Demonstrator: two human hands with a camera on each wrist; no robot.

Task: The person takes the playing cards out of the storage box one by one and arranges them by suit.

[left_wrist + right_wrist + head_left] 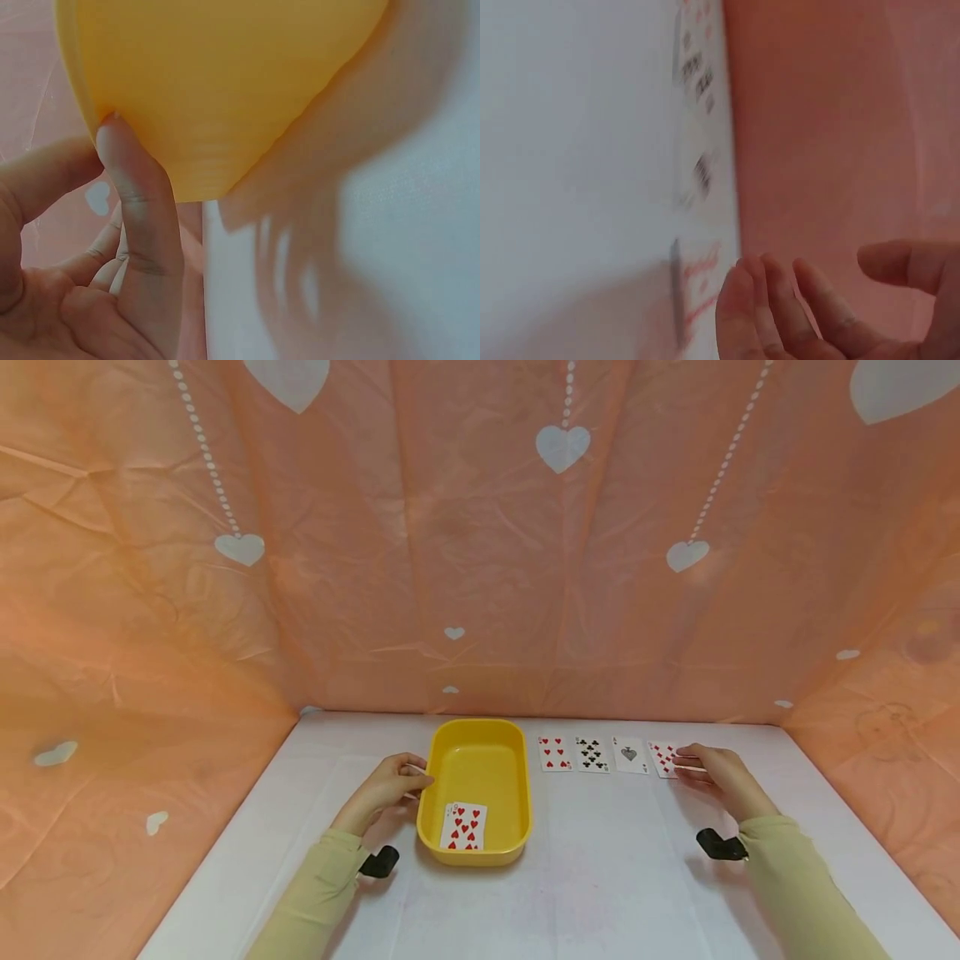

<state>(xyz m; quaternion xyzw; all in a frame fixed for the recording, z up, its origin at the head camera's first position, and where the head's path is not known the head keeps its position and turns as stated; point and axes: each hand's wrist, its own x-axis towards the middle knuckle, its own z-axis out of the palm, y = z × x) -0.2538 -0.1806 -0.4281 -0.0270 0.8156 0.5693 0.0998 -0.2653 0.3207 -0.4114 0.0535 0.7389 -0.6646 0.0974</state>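
Observation:
A yellow plastic tray [475, 860] stands on the white table, with a hearts card [465, 828] overlapping another card inside its near left corner. At the tray's left rim, my left hand [388, 783] pinches the edge; thumb and index finger [56, 172] meet there in the left wrist view. To the right lies a row of face-up cards: a six of hearts [555, 754], a clubs card [592, 756], an ace of spades [629, 755] and a diamonds card [662, 760]. My right hand [716, 772] hovers at the diamonds card's right side, fingers loosely bent, thumb apart, overlapping that card.
An orange cloth [480, 568] with pale hearts hangs behind the table and down both sides. The white tabletop [600, 877] stretches in front of the card row. Black wrist-worn devices [380, 862] sit by both sleeves.

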